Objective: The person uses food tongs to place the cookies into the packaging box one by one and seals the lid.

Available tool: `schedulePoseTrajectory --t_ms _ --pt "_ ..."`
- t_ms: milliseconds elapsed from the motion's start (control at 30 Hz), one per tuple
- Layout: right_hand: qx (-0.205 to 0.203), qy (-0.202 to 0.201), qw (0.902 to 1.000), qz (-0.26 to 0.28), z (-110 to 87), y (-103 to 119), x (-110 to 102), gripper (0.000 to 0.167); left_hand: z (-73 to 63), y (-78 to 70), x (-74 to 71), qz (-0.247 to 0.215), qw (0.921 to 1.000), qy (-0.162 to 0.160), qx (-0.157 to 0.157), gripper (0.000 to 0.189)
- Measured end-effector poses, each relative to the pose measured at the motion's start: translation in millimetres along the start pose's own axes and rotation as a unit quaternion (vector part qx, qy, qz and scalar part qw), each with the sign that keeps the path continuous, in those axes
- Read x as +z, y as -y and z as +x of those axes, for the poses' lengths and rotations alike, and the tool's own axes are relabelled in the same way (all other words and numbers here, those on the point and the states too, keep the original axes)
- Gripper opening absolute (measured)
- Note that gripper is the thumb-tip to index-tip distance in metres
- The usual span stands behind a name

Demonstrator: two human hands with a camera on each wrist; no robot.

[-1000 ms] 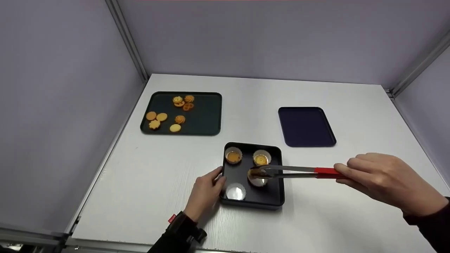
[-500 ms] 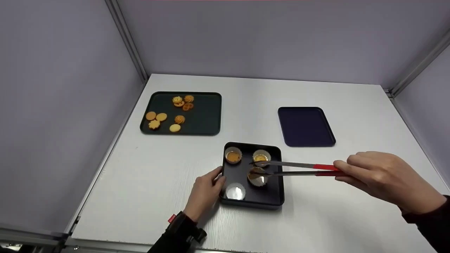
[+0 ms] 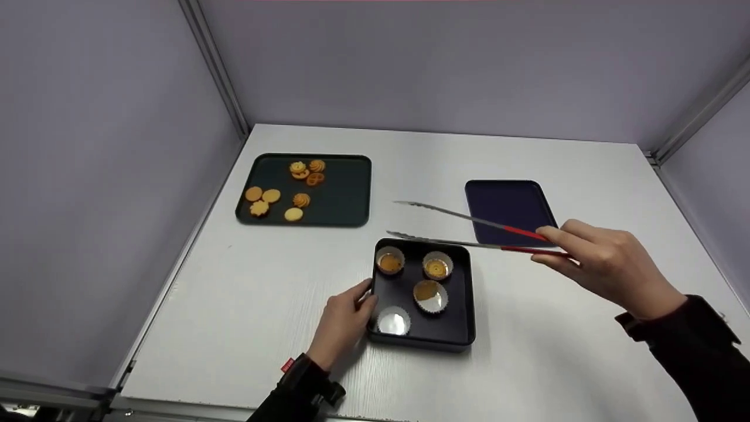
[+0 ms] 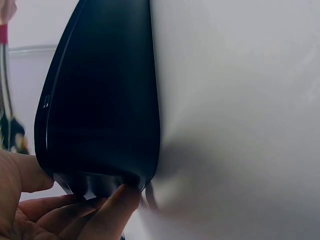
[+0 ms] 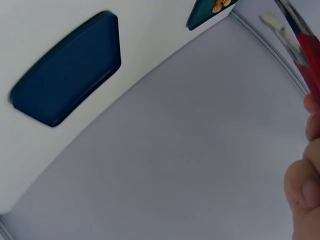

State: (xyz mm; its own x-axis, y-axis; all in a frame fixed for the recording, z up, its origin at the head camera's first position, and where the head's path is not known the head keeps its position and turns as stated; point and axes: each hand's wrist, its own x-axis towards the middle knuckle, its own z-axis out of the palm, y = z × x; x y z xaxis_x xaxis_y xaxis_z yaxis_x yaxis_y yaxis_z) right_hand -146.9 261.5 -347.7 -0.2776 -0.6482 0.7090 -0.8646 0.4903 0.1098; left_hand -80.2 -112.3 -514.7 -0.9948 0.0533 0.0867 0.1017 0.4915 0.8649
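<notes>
1. Here, at the lower center of the head view, a left hand holds a black pan by its left side, the grip curved against the wall with the thumb at the rim.

2. At the right of the frame, a right hand grips red-handled tongs, thumb and fingers pinching the handles; the metal arms stand spread, their tips appearing just above the pan's upper edge.

3. Inside the pan stand four paper cups: upper left, upper right, near center and lower left. Cookies lie in the upper two; a brown one fills the upper left part of the center cup.

4. The left wrist view shows the pan's outer wall broadside and fingers bent against it; the cups show only from the head.

5. The right wrist view catches the full outline of a navy tray, its lower right corner partly covered in the head view.

6. White worktop separates the pan from that tray, from a cookie-bearing green tray at upper left, and from the front edge. Gray panels border the left, back and right.
</notes>
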Motion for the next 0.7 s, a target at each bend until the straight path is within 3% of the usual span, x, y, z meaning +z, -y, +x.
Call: schedulePoseTrajectory --t_ms 300,567,700 --pt "0.084 0.012 0.9962 0.020 5.7 -25 43 0.050 -0.4 -0.5 0.0 -0.002 1.0000 0.002 0.000 0.042" --pt "0.132 0.054 0.9886 0.047 26.7 -33 79 0.026 -0.6 -2.1 -0.8 0.006 1.0000 -0.001 -0.001 0.042" --pt "0.156 0.069 0.9830 0.067 37.5 -37 101 0.022 -0.6 -0.9 -0.8 0.003 1.0000 0.000 0.000 0.042"
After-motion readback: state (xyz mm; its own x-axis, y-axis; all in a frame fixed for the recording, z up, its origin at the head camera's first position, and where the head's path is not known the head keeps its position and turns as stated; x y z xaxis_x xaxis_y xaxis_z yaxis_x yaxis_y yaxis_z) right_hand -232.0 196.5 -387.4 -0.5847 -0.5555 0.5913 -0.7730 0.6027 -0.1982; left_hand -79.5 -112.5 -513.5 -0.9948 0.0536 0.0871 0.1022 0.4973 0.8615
